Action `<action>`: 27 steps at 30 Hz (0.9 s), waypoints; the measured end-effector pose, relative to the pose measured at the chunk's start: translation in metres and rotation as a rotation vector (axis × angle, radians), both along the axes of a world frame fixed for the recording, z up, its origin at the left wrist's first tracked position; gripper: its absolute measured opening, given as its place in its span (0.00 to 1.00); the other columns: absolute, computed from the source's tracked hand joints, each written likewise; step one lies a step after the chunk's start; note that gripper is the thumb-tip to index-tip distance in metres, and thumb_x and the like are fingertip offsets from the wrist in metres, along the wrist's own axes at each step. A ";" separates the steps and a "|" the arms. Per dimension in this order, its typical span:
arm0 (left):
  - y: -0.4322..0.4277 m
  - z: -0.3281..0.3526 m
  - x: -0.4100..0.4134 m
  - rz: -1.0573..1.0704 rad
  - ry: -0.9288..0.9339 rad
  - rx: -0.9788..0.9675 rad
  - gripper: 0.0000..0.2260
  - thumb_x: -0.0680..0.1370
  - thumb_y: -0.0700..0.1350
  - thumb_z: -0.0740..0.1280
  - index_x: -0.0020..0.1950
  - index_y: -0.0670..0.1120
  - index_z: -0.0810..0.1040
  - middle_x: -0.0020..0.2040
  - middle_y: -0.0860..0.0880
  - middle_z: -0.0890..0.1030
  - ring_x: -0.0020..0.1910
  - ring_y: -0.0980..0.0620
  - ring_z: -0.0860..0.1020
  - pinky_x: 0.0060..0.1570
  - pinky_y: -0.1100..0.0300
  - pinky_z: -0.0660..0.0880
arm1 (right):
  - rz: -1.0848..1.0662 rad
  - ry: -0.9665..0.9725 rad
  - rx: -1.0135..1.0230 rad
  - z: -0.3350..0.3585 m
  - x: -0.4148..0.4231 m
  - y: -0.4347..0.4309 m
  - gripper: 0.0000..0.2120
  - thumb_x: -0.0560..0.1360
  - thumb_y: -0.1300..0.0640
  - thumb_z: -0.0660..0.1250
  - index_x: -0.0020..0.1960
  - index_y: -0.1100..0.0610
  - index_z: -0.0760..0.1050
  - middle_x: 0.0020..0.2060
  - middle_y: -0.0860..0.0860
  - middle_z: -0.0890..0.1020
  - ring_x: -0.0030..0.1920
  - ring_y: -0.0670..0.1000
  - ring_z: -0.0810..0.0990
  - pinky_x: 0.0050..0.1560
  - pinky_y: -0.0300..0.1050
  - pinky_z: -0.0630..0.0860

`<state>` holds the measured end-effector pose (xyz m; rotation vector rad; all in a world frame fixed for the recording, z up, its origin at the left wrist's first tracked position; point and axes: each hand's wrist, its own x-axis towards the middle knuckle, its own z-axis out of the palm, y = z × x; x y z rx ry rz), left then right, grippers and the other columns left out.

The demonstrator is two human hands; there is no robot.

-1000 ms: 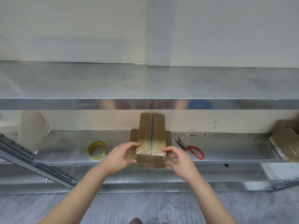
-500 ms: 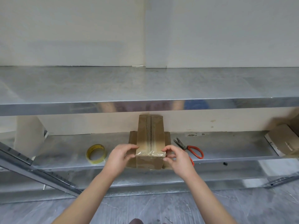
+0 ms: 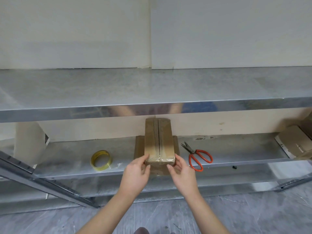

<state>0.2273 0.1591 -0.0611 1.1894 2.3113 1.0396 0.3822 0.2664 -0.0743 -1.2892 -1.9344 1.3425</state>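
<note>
A long brown cardboard box (image 3: 159, 139), sealed with clear tape along its top seam, lies end-on on the lower metal shelf (image 3: 67, 154). It rests on a flat piece of cardboard (image 3: 176, 143). My left hand (image 3: 136, 169) holds the box's near left corner, thumb on the top edge and fingers curled against the side. My right hand (image 3: 182, 171) holds the near right corner, with its fingers along the side and its thumb on the front face.
A roll of clear tape (image 3: 101, 160) lies left of the box. Red-handled scissors (image 3: 199, 156) lie to its right. Another cardboard box (image 3: 295, 144) sits at the shelf's far right. The upper shelf (image 3: 152, 86) overhangs the box. A slanted metal rail (image 3: 33, 176) crosses the lower left.
Both hands slid from the taped top edge of the box's near end outward and down to its two near corners. The box has stayed in place.
</note>
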 end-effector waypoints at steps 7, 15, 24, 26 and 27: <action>0.008 -0.001 -0.023 -0.118 -0.259 0.069 0.28 0.73 0.44 0.75 0.69 0.54 0.68 0.67 0.51 0.66 0.68 0.54 0.68 0.68 0.55 0.69 | -0.053 0.027 0.090 0.006 -0.011 -0.008 0.21 0.75 0.51 0.72 0.64 0.48 0.69 0.56 0.43 0.78 0.57 0.44 0.78 0.57 0.38 0.73; 0.008 -0.011 -0.008 -0.218 -0.512 0.052 0.40 0.69 0.47 0.78 0.74 0.60 0.59 0.67 0.57 0.69 0.58 0.58 0.76 0.59 0.59 0.76 | -0.225 0.090 0.076 -0.001 0.011 -0.011 0.31 0.73 0.50 0.74 0.71 0.53 0.65 0.64 0.44 0.72 0.64 0.45 0.70 0.65 0.41 0.67; 0.077 0.027 -0.095 -0.407 -0.193 -0.241 0.51 0.66 0.53 0.79 0.78 0.57 0.47 0.78 0.52 0.49 0.75 0.50 0.56 0.73 0.54 0.58 | -0.387 0.109 0.017 0.000 -0.006 -0.039 0.27 0.72 0.53 0.75 0.64 0.54 0.65 0.57 0.51 0.73 0.59 0.51 0.73 0.56 0.41 0.68; 0.086 0.027 -0.107 -0.442 -0.144 -0.282 0.52 0.66 0.54 0.79 0.78 0.58 0.46 0.79 0.54 0.45 0.77 0.53 0.49 0.73 0.56 0.53 | -0.386 0.118 -0.006 0.001 -0.009 -0.047 0.29 0.71 0.54 0.76 0.66 0.54 0.64 0.59 0.50 0.73 0.60 0.50 0.73 0.57 0.41 0.67; 0.089 0.026 -0.112 -0.454 -0.140 -0.294 0.52 0.65 0.54 0.79 0.78 0.57 0.47 0.79 0.54 0.45 0.77 0.53 0.49 0.73 0.56 0.52 | -0.385 0.124 -0.010 0.001 -0.010 -0.051 0.31 0.71 0.54 0.76 0.68 0.53 0.64 0.60 0.50 0.73 0.60 0.49 0.73 0.57 0.41 0.68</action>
